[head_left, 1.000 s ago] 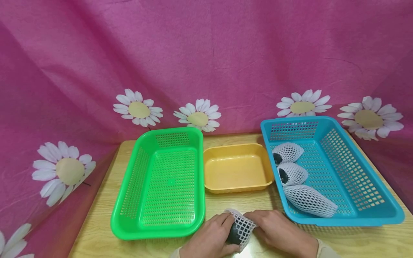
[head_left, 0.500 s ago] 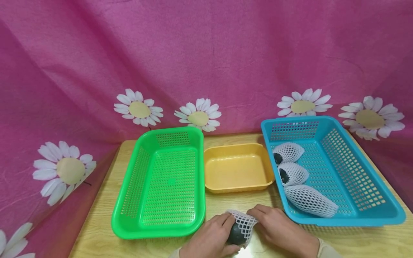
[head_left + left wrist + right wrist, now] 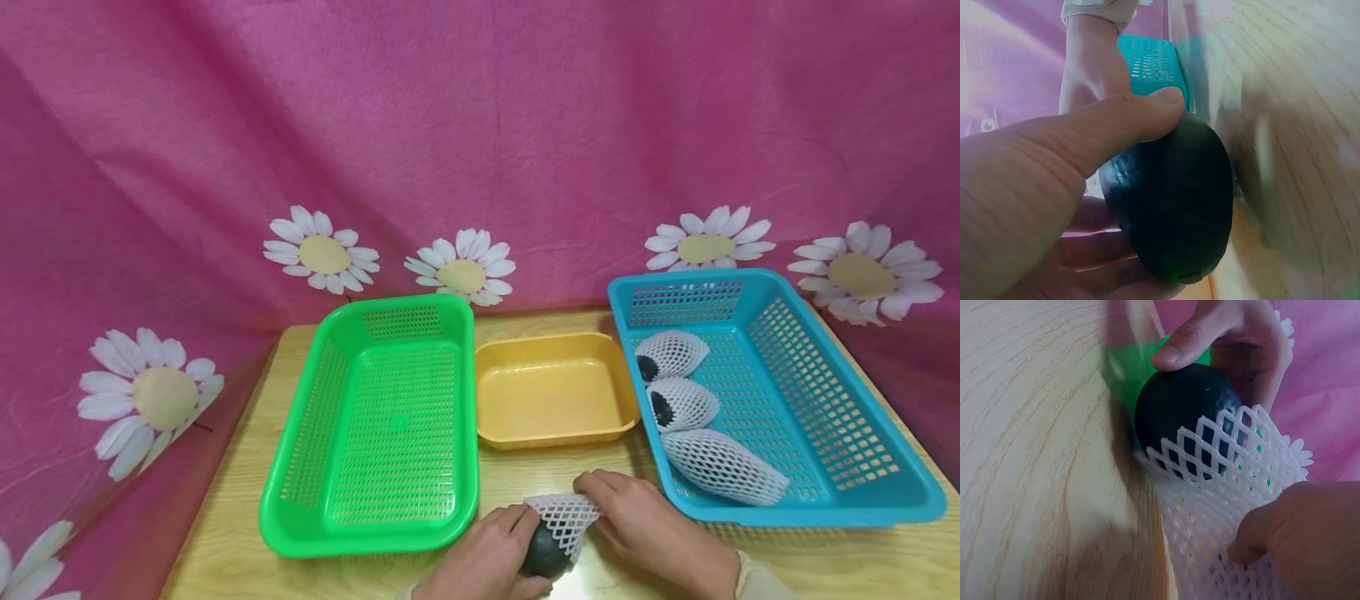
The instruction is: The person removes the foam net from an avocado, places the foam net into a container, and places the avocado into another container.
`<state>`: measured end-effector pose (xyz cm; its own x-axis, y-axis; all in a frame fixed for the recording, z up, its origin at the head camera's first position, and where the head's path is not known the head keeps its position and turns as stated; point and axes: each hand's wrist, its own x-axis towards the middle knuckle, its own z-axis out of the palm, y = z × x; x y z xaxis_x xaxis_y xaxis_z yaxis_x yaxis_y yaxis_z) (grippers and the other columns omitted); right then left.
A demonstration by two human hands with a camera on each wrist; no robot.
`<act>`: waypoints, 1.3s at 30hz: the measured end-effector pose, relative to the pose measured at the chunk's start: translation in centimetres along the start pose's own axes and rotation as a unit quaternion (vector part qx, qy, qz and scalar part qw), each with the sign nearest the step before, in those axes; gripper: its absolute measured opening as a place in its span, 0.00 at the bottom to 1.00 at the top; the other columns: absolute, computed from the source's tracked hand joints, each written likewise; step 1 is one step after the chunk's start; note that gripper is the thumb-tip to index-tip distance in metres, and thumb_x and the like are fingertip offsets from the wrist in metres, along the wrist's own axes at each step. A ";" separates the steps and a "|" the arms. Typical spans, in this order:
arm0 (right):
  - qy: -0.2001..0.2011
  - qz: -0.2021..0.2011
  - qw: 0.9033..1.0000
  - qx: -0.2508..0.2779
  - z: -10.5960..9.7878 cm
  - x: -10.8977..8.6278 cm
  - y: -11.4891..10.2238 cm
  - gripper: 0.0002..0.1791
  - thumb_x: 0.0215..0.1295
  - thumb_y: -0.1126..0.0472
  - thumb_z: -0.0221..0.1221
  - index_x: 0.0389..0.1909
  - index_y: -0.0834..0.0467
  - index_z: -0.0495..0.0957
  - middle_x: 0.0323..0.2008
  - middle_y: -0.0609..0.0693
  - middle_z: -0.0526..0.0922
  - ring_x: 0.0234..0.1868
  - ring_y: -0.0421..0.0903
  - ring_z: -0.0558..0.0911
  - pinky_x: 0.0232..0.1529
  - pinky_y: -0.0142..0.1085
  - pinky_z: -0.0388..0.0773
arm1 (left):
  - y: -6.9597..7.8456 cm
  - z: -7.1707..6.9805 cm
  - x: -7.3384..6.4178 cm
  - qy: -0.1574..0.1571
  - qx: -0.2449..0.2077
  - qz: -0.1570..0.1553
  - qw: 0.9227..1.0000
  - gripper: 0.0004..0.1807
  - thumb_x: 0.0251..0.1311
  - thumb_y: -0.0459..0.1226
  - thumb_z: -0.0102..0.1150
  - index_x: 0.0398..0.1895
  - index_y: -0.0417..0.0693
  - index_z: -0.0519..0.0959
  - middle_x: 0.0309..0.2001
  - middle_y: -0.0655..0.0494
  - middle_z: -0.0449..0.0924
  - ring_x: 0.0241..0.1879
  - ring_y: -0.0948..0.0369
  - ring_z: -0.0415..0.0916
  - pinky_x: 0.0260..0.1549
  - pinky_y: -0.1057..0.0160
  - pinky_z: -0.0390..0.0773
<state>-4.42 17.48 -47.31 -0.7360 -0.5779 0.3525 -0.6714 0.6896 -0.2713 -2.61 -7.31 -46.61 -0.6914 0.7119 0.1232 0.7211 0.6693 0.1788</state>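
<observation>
Just above the front of the table, my left hand grips a dark green avocado, thumb on one side and fingers curled round the other. A white foam net sleeve covers part of the avocado, leaving its rounded end on the left hand's side bare. My right hand pinches the loose end of the sleeve, drawn out to the right. Part of the right fingers is hidden behind the net in the right wrist view.
A green basket stands on the left, a yellow tray in the middle. In the blue basket on the right lie several netted avocados. A pink flowered cloth hangs behind the table.
The foam sleeve has slid to the right, so more of the avocado shows bare. My right hand has shifted slightly up with the net's end, while my left hand keeps its grip.
</observation>
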 end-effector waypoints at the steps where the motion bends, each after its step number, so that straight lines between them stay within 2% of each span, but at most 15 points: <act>1: 0.001 0.000 1.000 -0.001 0.0 0.0 0.0 0.19 0.51 0.72 0.65 0.44 0.52 0.77 0.35 0.38 0.82 0.35 0.32 0.80 0.34 0.29 0.79 | 0.0 0.0 0.0 -0.002 -0.002 -0.001 1.000 0.30 0.55 0.59 0.72 0.49 0.47 0.79 0.45 0.60 0.82 0.41 0.68 0.78 0.41 0.71 0.79; 8: -0.018 0.025 1.000 -0.005 -0.5 0.3 -0.6 0.18 0.53 0.71 0.63 0.44 0.51 0.77 0.35 0.37 0.81 0.35 0.30 0.79 0.36 0.28 0.80 | -0.2 0.1 0.0 -0.008 -0.012 -0.010 1.000 0.28 0.55 0.59 0.72 0.47 0.48 0.79 0.42 0.61 0.81 0.39 0.70 0.76 0.39 0.73 0.77; 13: -0.034 0.036 0.999 -0.010 -1.0 0.6 -1.2 0.17 0.54 0.70 0.64 0.43 0.51 0.76 0.33 0.37 0.79 0.33 0.30 0.76 0.33 0.28 0.78 | -0.3 0.2 0.0 -0.002 -0.007 -0.008 1.000 0.29 0.54 0.58 0.73 0.47 0.48 0.80 0.40 0.62 0.80 0.38 0.70 0.76 0.39 0.73 0.77; 20: -0.043 0.044 0.998 -0.020 -1.4 1.0 -1.6 0.18 0.53 0.70 0.65 0.43 0.50 0.75 0.33 0.37 0.80 0.32 0.31 0.77 0.32 0.29 0.78 | -0.3 0.3 0.1 -0.015 -0.012 -0.017 1.000 0.29 0.54 0.59 0.73 0.48 0.47 0.81 0.40 0.61 0.81 0.38 0.70 0.75 0.38 0.73 0.77; 29: -0.057 0.057 0.996 -0.026 -1.8 1.3 -1.8 0.19 0.53 0.69 0.64 0.43 0.48 0.74 0.32 0.35 0.77 0.32 0.30 0.75 0.33 0.30 0.78 | -0.4 0.5 0.2 -0.004 -0.007 -0.012 1.000 0.30 0.55 0.60 0.72 0.48 0.47 0.81 0.40 0.61 0.81 0.37 0.70 0.75 0.37 0.73 0.76; 34: -0.034 0.054 0.998 -0.030 -2.6 1.8 -1.9 0.22 0.49 0.70 0.65 0.44 0.48 0.73 0.33 0.35 0.76 0.33 0.30 0.75 0.33 0.30 0.78 | -0.5 0.8 0.2 0.018 -0.006 -0.001 1.000 0.30 0.55 0.59 0.73 0.48 0.46 0.81 0.39 0.61 0.81 0.37 0.70 0.75 0.37 0.73 0.76; 39: 0.017 0.012 0.998 -0.052 -3.4 2.7 -1.6 0.26 0.45 0.75 0.66 0.45 0.52 0.75 0.33 0.39 0.80 0.32 0.35 0.80 0.32 0.31 0.80 | -0.6 1.0 0.3 0.036 -0.007 0.010 0.999 0.33 0.54 0.59 0.73 0.51 0.43 0.80 0.43 0.57 0.84 0.41 0.68 0.80 0.40 0.72 0.80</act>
<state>-5.05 16.31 -42.91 -0.7476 -0.5470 0.3768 -0.6396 0.7457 -0.1866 -3.18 -7.29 -47.63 -0.6781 0.7082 0.1964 0.7349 0.6513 0.1889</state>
